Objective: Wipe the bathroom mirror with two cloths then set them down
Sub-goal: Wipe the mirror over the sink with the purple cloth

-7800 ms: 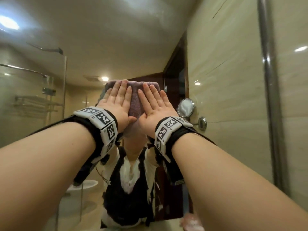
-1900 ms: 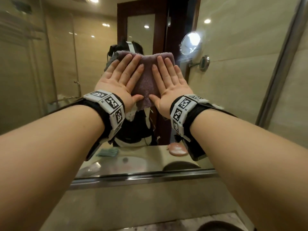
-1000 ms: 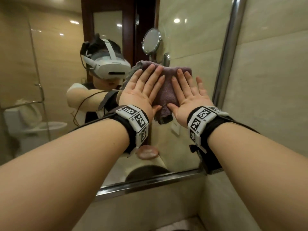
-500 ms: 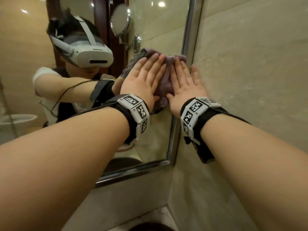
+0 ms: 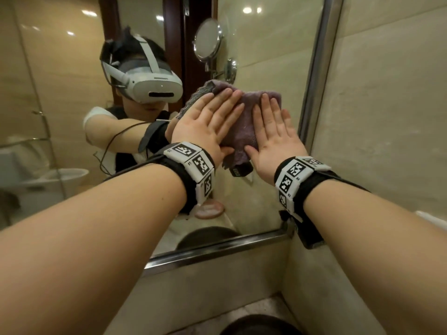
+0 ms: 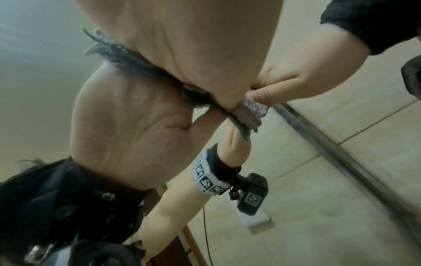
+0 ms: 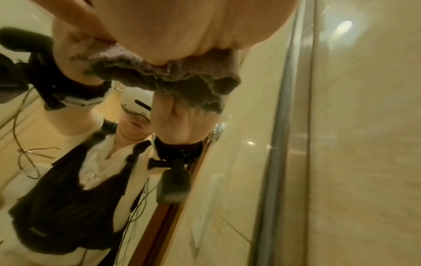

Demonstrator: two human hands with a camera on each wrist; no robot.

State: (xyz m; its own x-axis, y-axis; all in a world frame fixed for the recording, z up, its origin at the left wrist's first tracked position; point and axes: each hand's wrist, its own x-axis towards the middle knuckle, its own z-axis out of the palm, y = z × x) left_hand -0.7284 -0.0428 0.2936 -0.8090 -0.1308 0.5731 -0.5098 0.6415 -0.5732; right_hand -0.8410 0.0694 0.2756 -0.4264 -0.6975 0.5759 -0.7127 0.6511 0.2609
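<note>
Both hands are pressing flat on a purple cloth (image 5: 244, 117) against the mirror (image 5: 266, 56), centre of the head view, just left of the mirror's metal frame (image 5: 312, 81). Left hand (image 5: 208, 126) is lying w/ fingers straight and slightly spread over the cloth's left part; right hand (image 5: 273, 134) is doing the same on the right part, fingers straight and a bit apart. Neither hand is curling round the fabric. Only one purple cloth is showing for sure; a greyish edge is peeking at its upper left, can't tell if that's a 2nd cloth.

Containers: a dark round basin (image 5: 261, 326) is showing at the bottom edge, contents not visible. A pink dish-like item (image 5: 209, 210) is reflecting low in the mirror, can't tell what's in it.

Writing: wrist bands (image 5: 294, 175) are carrying black-and-white square marker codes w/ tiny characters, too small to read. No brand legible.

A round magnifying mirror (image 5: 208, 42) is reflecting at upper centre; a toilet (image 5: 60, 177) is reflecting at the left edge.
</note>
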